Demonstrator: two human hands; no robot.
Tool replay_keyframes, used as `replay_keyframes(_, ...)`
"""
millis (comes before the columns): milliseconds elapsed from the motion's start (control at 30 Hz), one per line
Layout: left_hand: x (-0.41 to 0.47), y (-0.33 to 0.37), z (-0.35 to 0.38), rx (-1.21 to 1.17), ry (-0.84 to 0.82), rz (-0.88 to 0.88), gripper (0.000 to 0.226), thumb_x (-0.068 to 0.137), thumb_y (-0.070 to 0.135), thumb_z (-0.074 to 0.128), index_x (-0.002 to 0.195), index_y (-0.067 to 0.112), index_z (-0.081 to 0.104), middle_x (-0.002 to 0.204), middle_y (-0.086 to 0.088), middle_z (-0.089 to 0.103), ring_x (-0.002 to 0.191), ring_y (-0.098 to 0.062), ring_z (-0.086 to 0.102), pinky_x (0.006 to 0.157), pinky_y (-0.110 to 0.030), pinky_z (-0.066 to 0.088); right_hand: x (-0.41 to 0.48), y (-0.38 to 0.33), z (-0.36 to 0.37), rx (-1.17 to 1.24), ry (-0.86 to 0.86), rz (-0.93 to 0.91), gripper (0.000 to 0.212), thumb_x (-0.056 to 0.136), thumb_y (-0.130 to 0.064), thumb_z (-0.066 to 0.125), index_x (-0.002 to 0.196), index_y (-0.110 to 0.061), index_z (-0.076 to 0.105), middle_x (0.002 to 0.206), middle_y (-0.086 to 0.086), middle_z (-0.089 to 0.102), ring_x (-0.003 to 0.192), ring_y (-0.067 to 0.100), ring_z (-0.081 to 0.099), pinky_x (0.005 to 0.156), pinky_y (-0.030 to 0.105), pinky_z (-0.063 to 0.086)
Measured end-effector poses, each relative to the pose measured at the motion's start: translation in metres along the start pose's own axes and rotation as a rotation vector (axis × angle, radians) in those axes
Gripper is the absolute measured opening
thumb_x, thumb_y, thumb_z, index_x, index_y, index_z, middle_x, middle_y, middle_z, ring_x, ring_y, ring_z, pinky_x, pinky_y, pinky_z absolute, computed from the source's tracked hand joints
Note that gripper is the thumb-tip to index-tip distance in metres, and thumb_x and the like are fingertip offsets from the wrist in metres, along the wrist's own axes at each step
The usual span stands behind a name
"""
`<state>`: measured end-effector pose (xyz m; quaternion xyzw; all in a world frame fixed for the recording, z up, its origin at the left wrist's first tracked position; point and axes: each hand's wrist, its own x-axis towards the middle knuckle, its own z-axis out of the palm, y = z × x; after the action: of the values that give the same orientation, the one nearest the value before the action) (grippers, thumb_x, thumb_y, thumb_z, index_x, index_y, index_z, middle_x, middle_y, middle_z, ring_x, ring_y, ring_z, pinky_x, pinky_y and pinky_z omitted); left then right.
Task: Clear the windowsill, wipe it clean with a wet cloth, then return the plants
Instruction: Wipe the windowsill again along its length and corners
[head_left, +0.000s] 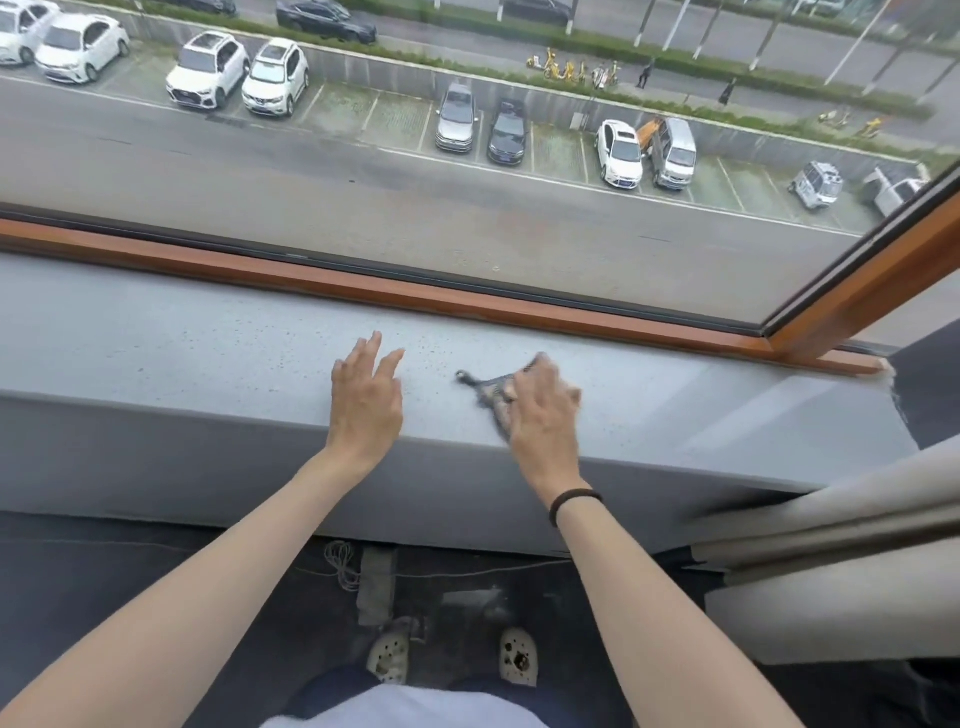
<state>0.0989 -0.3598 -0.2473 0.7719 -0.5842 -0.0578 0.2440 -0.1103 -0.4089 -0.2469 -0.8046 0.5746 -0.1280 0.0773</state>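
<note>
Head view: right hand (543, 415) flat on crumpled dark cloth (485, 388), left hand (366, 400) splayed over speckled windowsill (182, 353).

I can read no writing here. Any marks on the parked cars (506, 130) at twelve o'clock are too small.

Head cam – looks fwd/down, close over windowsill (156, 338).
</note>
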Motion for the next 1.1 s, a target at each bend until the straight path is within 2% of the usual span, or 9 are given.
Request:
replay_keyframes(67,0.004,0.001,0.004,0.038,-0.004,-0.006,0.042,0.097,0.007,0.042,0.138,0.007,0.044,0.153,-0.016,0.026,0.143,-0.032,0.018,0.115,-0.046,0.012,0.014,0.026,-0.007,-0.070,-0.008,0.344,0.041,0.100,-0.034,0.033,0.141,-0.027,0.038,0.154,0.026,0.005,0.144,0.040,0.003,0.117,0.054,0.006)
replay_keyframes(133,0.008,0.004,0.008,0.096,-0.032,0.014,0.040,0.097,0.009,0.043,0.136,0.006,0.047,0.152,-0.017,0.028,0.142,-0.033,0.021,0.115,-0.047,0.014,0.027,0.015,0.000,-0.054,-0.001,0.456,0.042,0.099,-0.032,0.035,0.140,-0.024,0.038,0.153,0.028,0.011,0.143,0.041,0.008,0.116,0.055,0.006)
replay_keyframes(233,0.018,0.016,0.014,0.194,-0.064,0.015,0.038,0.095,0.011,0.043,0.133,0.007,0.050,0.151,-0.018,0.030,0.141,-0.033,0.023,0.113,-0.048,0.017,0.043,-0.029,0.019,0.031,0.048,0.010,0.044,0.096,-0.038,0.046,0.133,-0.014,0.044,0.144,0.012,0.036,0.133,0.030,0.033,0.113,0.047,0.024)
replay_keyframes(367,0.031,0.033,0.021,0.245,0.008,-0.084,0.044,0.090,0.004,0.046,0.134,0.004,0.046,0.149,-0.022,0.031,0.140,-0.035,0.025,0.111,-0.048,0.019,0.055,-0.045,0.016,0.199,-0.095,-0.351,0.057,0.087,0.007,0.041,0.141,-0.010,0.037,0.145,0.013,0.036,0.129,0.032,0.032,0.112,0.037,0.023)
replay_keyframes(500,0.031,0.045,0.029,0.206,0.071,-0.109,0.041,0.090,-0.001,0.046,0.131,-0.002,0.049,0.144,-0.026,0.038,0.135,-0.039,0.032,0.109,-0.052,0.025,0.061,0.041,-0.007,0.177,0.125,-0.039,0.045,0.091,0.005,0.045,0.133,-0.013,0.049,0.114,0.013,0.047,0.098,0.024,0.041,0.088,0.033,0.043)
replay_keyframes(667,0.044,0.090,0.041,0.209,-0.026,0.057,0.049,0.098,0.013,0.037,0.146,0.011,0.031,0.157,-0.010,0.017,0.145,-0.023,0.015,0.115,-0.050,0.015,0.073,0.128,-0.036,0.064,0.200,0.425,0.026,0.095,-0.012,0.050,0.120,-0.007,0.052,0.123,0.013,0.046,0.109,0.027,0.042,0.093,0.032,0.035)
replay_keyframes(867,0.085,0.115,0.044,0.273,-0.213,0.020,0.051,0.103,0.023,0.023,0.152,0.020,0.010,0.160,0.002,0.002,0.147,-0.014,0.002,0.116,-0.050,0.003,0.072,0.052,0.006,0.156,0.070,-0.215,0.039,0.081,-0.004,0.059,0.120,-0.008,0.063,0.126,0.014,0.054,0.107,0.031,0.043,0.094,0.031,0.029)
replay_keyframes(967,0.086,0.110,0.046,0.300,-0.279,0.013,0.049,0.104,0.027,0.022,0.151,0.020,0.012,0.160,0.002,0.005,0.147,-0.015,0.006,0.115,-0.052,0.003,0.073,0.076,-0.008,0.153,0.023,-0.160,0.036,0.089,-0.006,0.055,0.124,-0.012,0.061,0.129,0.014,0.050,0.110,0.035,0.043,0.099,0.036,0.035)
replay_keyframes(1100,0.092,0.106,0.042,0.287,-0.336,0.040,0.051,0.103,0.033,0.023,0.152,0.023,0.012,0.160,0.004,0.002,0.147,-0.014,0.003,0.114,-0.055,-0.001,0.063,0.174,-0.039,0.060,0.189,0.213,0.039,0.092,-0.002,0.049,0.129,-0.015,0.057,0.130,0.012,0.047,0.113,0.031,0.040,0.097,0.035,0.033)
